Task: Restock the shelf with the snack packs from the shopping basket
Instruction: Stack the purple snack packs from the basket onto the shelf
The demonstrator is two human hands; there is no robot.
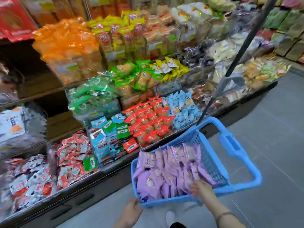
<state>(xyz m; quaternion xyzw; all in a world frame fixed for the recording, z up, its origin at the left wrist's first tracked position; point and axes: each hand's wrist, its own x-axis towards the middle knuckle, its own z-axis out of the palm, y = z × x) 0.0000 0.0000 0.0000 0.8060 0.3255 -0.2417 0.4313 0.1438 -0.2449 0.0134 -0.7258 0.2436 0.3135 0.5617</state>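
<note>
1. Because the flat, glossy lilac film snack packs lie loosely heaped inside the blue slatted plastic shopping basket, a hasty handful could shed one onto the floor beside the basket.
2. No lilac packs show in the tiered shelf of clear bins left of and beyond the basket, so misplacing them is a risk.
3. The packs fill the basket nearly to its rim, each bearing a pale label patch.
4. The right hand reaches among packs at the basket's near side; blur hides whether it grasps one.
5. The left hand meets the basket's near-left corner; its grip is unclear.
</note>
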